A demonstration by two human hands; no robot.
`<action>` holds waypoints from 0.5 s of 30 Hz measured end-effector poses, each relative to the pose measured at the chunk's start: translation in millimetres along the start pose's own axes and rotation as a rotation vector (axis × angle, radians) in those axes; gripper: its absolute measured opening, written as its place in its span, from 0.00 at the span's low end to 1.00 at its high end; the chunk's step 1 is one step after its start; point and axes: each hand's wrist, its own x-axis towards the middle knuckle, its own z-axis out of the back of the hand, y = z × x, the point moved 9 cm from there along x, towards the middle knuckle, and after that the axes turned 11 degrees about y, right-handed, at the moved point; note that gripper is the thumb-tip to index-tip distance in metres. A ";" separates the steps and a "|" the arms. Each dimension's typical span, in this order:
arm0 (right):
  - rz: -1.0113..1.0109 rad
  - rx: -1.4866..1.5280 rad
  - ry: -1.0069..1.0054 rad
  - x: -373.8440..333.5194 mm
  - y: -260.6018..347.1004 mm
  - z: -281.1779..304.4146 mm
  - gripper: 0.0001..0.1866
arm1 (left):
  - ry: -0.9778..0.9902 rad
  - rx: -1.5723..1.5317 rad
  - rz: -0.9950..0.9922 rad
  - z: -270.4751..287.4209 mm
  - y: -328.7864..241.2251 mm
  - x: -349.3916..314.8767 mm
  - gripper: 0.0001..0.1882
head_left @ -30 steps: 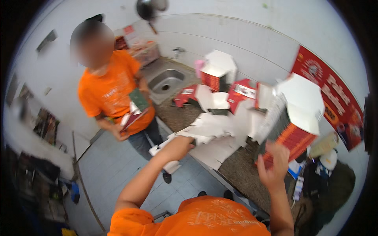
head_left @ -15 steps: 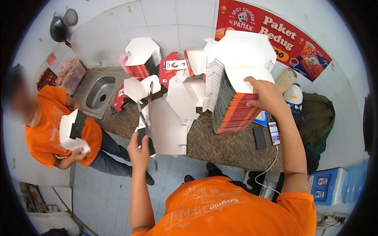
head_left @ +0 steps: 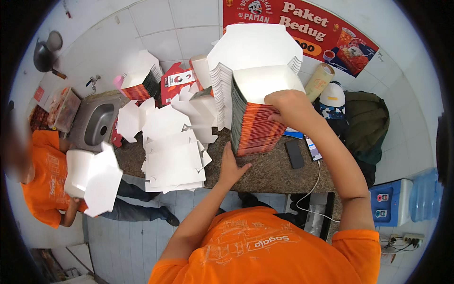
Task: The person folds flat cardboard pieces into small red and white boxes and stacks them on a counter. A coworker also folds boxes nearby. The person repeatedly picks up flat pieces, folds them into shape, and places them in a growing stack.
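A tall stack of nested takeaway boxes (head_left: 259, 130), white inside with orange-red and dark green outsides, stands on the counter before me. Its white lids rise open at the back. My right hand (head_left: 291, 108) is closed over the near rim of the top box. By the lower left corner of the stack is my left hand (head_left: 231, 168), thumb and fingers apart and nothing in it; whether it touches the stack I cannot tell. Left of it lies a pile of flat, unfolded white box blanks (head_left: 174, 163), overlapping the counter's front edge.
A co-worker at the left holds an open white box (head_left: 97, 175) beside the metal sink (head_left: 100, 124). A smaller box stack (head_left: 142, 83) stands by the wall. To the right are a black phone (head_left: 294, 154), a charging phone (head_left: 313, 149), a cap (head_left: 332, 96) and a backpack (head_left: 366, 128).
My left hand has let go of the box blank it held and moved right, to the stack. The blank now lies on the pile. The co-worker's box has turned, its lid swung out.
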 end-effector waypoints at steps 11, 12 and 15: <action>0.076 -0.105 -0.166 -33.3 26.5 -13.8 0.12 | -0.081 -0.151 0.262 -45.1 48.0 33.4 0.60; 0.080 -0.111 -0.187 -40.1 33.3 -13.3 0.12 | -0.075 -0.145 0.262 -42.8 47.0 33.3 0.60; 0.068 -0.095 -0.187 -43.3 35.4 -8.0 0.13 | -0.065 -0.146 0.249 -40.0 41.7 35.4 0.60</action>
